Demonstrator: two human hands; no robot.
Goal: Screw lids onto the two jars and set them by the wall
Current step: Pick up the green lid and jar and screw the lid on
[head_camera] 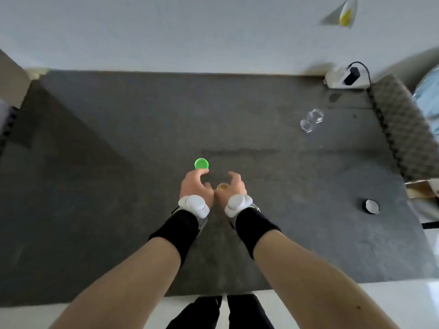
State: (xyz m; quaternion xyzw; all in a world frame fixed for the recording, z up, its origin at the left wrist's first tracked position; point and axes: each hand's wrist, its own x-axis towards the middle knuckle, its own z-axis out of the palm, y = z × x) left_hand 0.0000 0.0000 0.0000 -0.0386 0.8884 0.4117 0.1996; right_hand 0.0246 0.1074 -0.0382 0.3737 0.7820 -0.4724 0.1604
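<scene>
Dark grey tabletop (118, 186) meets a white wall (190, 32); two clear jars (311, 119) sit upper right. Mid-frame, left hand (193, 185) and right hand (234, 187), fingers loosely curled, close around a gold lid (222, 186), a green lid (201, 163) just above. Glass looks slick and breakable, so grip the jar body.

A black wristband (177, 231) is worn on the left forearm and another black wristband (256, 227) on the right. Above each, at the wrist, a rounded white device (194, 205) (237, 203) is strapped on with a grey band. Both forearms are bare. Dark trousers (221, 312) are seen below.
</scene>
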